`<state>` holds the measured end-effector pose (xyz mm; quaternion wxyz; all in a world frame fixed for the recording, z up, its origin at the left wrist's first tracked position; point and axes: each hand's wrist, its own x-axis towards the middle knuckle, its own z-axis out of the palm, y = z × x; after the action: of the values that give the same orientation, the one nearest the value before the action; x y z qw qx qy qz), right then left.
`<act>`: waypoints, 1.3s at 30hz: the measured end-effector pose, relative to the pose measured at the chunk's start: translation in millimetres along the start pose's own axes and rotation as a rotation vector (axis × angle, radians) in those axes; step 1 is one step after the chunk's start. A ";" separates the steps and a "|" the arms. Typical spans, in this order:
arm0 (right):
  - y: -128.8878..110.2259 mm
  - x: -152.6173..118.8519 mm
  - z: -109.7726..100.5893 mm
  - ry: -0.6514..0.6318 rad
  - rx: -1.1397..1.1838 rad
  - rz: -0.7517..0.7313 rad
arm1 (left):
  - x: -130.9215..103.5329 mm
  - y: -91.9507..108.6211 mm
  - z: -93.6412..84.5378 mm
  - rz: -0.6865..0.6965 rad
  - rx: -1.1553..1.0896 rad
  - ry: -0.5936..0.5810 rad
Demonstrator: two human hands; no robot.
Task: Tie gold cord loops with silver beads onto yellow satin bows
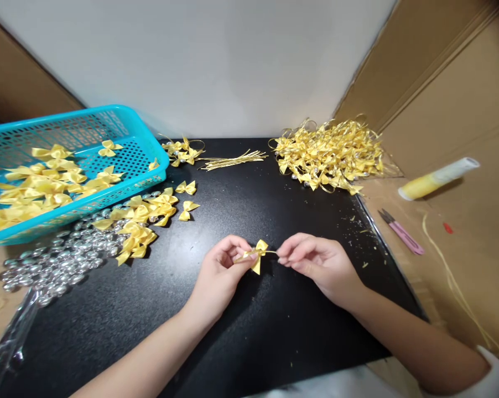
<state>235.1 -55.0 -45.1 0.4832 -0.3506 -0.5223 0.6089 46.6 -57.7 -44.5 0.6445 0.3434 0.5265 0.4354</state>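
Observation:
Over the middle of the black board, my left hand pinches a yellow ribbon bow between thumb and fingers. A thin gold cord sticks out of the bow to the right. My right hand is closed on the far end of that cord with thumb and fingertips. The cord is stretched nearly straight between both hands. Part of the bow and the cord behind it are hidden by my left fingers.
At left, a turquoise basket holds yellow bows, with silver beads below it. Cut gold cords lie at the back, beside a heap of corded bows. At right are a pink-handled cutter and a yellow-white roll.

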 end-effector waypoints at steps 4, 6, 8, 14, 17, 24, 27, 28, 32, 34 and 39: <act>2.9 1.5 -2.0 -0.021 0.069 0.028 | -0.1 -0.5 -0.6 -0.003 -0.013 -0.015; 5.7 3.0 -1.1 -0.041 0.087 0.028 | -0.2 -1.8 -1.8 -0.017 -0.030 -0.022; 8.5 4.7 0.9 -0.055 0.138 0.036 | -0.3 -3.5 -3.1 -0.042 -0.045 -0.039; 9.8 7.5 4.3 -0.076 0.359 0.105 | 0.0 -5.8 -5.2 -0.117 -0.060 -0.081; 8.0 7.7 3.0 -0.079 0.354 0.111 | 0.4 -4.8 -4.8 -0.129 -0.060 -0.085; 8.6 8.9 2.6 -0.061 0.359 0.101 | 0.6 -6.0 -6.2 -0.126 -0.056 -0.109; 9.2 9.0 3.1 -0.070 0.380 0.112 | 1.2 -6.5 -6.1 -0.122 -0.051 -0.115; 9.1 9.0 3.3 -0.077 0.387 0.117 | 1.4 -6.3 -5.8 -0.121 -0.051 -0.116; 8.5 9.1 4.3 -0.102 0.410 0.111 | 1.8 -5.1 -3.7 -0.107 -0.068 -0.129; 8.2 9.3 5.1 -0.102 0.412 0.106 | 1.4 -4.6 -2.3 -0.091 -0.078 -0.134; 6.4 8.7 7.6 -0.105 0.390 0.106 | 0.1 -4.7 0.0 -0.062 -0.045 -0.130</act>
<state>224.0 -48.9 -49.1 0.4815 -0.2452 -0.4000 0.7403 47.6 -59.4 -48.8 0.6981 0.3398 0.4841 0.4036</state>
